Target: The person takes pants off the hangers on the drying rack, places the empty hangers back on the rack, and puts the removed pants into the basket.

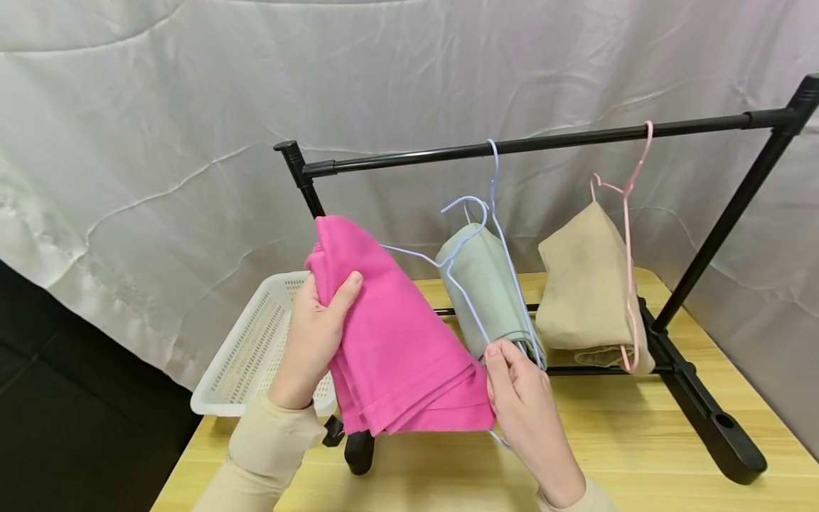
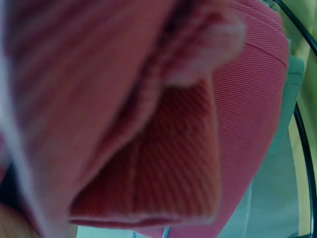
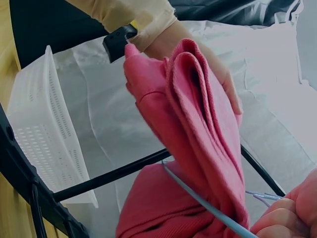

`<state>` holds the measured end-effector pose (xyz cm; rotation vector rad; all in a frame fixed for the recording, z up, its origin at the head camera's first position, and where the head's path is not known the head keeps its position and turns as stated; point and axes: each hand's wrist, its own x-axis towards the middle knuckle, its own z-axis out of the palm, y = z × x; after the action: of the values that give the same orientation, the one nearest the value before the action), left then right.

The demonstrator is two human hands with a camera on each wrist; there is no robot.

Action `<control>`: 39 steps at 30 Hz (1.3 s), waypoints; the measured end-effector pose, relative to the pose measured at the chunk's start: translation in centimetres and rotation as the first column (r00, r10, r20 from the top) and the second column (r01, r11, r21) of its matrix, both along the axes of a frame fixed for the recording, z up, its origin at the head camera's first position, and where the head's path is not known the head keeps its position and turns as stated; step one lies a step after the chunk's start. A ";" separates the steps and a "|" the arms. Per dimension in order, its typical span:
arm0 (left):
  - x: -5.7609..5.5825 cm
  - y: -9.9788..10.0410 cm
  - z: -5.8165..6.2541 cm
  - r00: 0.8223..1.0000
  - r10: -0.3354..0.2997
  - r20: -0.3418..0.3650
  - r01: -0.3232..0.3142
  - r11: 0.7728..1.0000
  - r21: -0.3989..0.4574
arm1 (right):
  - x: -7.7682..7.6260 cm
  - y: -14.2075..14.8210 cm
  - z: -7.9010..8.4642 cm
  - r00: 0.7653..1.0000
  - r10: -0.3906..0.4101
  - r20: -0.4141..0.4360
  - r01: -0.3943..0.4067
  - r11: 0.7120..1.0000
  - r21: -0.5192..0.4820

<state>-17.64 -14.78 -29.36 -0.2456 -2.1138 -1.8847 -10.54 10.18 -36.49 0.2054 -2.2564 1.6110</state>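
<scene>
A white slotted basket (image 1: 256, 355) stood by the tabletop's (image 1: 435, 476) left edge; beside it my left hand (image 1: 313, 334) gripped the folded pink cloth (image 1: 397, 320), off the rail (image 1: 569, 140), while my right hand (image 1: 525, 391) pinched a blue hanger (image 1: 441, 264). The sage cloth (image 1: 488, 277) and beige cloth (image 1: 582, 277) already hung; by my judgement, only the pink cloth remained. Bare rail flanked the sage cloth's hanger (image 1: 495, 168) on both sides.

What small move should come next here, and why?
Probably settle the folded pink cloth over the blue hanger: the left hand grips its folds, the right hand holds the hanger, and the hook is off the black rail.
</scene>
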 end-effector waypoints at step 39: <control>2.6 -3.0 4.5 0.998 -0.029 -0.061 0.029 1.000 0.000 | -0.2 -0.3 0.1 1.000 -0.026 0.014 0.026 0.999 0.019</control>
<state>-15.05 -17.80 -24.86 -0.3313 -2.0806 -1.8701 -10.70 9.85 -36.43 0.1694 -2.2763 1.5828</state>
